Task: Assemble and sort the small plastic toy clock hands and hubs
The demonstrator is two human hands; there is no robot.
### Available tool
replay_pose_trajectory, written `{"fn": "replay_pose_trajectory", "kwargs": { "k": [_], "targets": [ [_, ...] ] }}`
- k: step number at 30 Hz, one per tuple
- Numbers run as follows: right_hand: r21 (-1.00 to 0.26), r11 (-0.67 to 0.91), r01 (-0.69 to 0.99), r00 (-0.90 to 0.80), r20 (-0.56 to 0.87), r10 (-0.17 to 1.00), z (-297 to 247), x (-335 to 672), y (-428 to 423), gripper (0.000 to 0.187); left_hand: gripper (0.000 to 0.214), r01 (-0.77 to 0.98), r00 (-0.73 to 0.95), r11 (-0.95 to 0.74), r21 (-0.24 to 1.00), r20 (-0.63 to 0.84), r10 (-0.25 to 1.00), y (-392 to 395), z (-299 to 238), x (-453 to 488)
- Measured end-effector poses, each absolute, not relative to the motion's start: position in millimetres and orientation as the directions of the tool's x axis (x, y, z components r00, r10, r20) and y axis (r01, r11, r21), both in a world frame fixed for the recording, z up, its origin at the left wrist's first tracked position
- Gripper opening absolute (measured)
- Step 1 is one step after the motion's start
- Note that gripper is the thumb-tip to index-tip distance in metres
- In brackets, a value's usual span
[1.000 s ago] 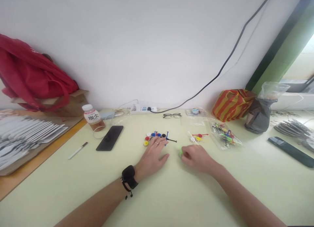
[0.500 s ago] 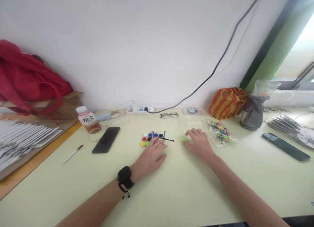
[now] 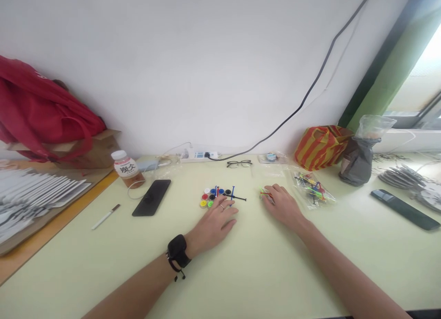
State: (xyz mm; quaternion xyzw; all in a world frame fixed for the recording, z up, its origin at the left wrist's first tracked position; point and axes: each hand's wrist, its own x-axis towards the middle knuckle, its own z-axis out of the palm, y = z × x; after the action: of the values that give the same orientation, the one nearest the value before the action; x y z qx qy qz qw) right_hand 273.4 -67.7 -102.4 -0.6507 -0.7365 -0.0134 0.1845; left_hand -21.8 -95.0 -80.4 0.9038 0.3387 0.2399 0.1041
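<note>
My left hand (image 3: 215,222), with a ring and a black watch on the wrist, lies palm down with its fingers spread. Its fingertips partly cover a group of small round plastic discs, among them a yellow disc (image 3: 203,203), a red disc (image 3: 205,196) and a white disc (image 3: 207,190). A blue stick (image 3: 233,191) and a black stick (image 3: 240,198) lie crossed just beyond the fingers. Further right, my right hand (image 3: 283,205) rests low on the table, its fingers closed at a small red plastic stick (image 3: 265,194); some green shows beside it. The grip itself is partly hidden.
Right of my right hand lies a clear bag of colourful plastic sticks (image 3: 313,190). Eyeglasses (image 3: 239,163) and a power strip (image 3: 193,157) are by the wall. A black phone (image 3: 151,198), a pen (image 3: 106,216) and a bottle (image 3: 127,169) stand or lie at left; a dark phone-like slab (image 3: 404,209) lies right.
A red stick now shows at my right fingertips, where a green piece showed before. The right fingers have drawn down slightly. My left hand stays over the discs; the whole view has shifted slightly.
</note>
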Motion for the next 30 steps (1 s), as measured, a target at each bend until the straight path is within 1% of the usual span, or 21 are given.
{"fn": "replay_pose_trajectory", "kwargs": {
  "k": [4,7,10,12,18,22,26,28,30],
  "targets": [
    [-0.225,0.142,0.964,-0.069,0.305,0.950,-99.3,272.0,-69.8,0.031,0.026,0.579,0.665,-0.746,0.327,0.339,0.665,-95.4,-79.6,-21.8],
    [-0.197,0.102,0.975,-0.038,0.304,0.952,-95.6,273.3,-71.8,0.031,0.026,0.591,0.666,-0.741,0.318,0.327,0.671,-95.5,-79.2,-21.8],
    [-0.161,0.060,0.985,-0.015,0.267,0.964,-92.5,277.0,-73.9,0.036,0.025,0.581,0.674,-0.750,0.316,0.331,0.661,-95.9,-77.7,-21.6],
    [-0.161,0.052,0.986,-0.013,0.232,0.973,-90.7,280.2,-75.1,0.040,0.024,0.574,0.677,-0.757,0.312,0.339,0.653,-96.2,-76.5,-21.5],
    [-0.247,0.012,0.969,0.035,0.188,0.982,-85.8,288.3,-75.2,0.044,0.023,0.564,0.690,-0.767,0.305,0.336,0.641,-96.8,-75.3,-21.2],
    [-0.241,-0.045,0.970,0.092,0.190,0.978,-84.4,291.5,-72.2,0.036,0.022,0.559,0.691,-0.767,0.314,0.334,0.641,-96.6,-76.5,-21.5],
    [-0.232,-0.022,0.972,0.071,0.207,0.976,-85.2,291.7,-70.3,0.029,0.022,0.544,0.706,-0.776,0.320,0.326,0.629,-96.6,-76.1,-21.1],
    [-0.280,0.015,0.960,0.049,0.220,0.974,-86.1,290.3,-70.1,0.027,0.022,0.534,0.720,-0.786,0.311,0.320,0.616,-97.0,-74.9,-20.6],
    [-0.358,0.044,0.933,0.041,0.225,0.973,-86.8,288.5,-70.2,0.027,0.022,0.526,0.731,-0.796,0.299,0.319,0.603,-97.2,-73.7,-20.3]
  ]
}}
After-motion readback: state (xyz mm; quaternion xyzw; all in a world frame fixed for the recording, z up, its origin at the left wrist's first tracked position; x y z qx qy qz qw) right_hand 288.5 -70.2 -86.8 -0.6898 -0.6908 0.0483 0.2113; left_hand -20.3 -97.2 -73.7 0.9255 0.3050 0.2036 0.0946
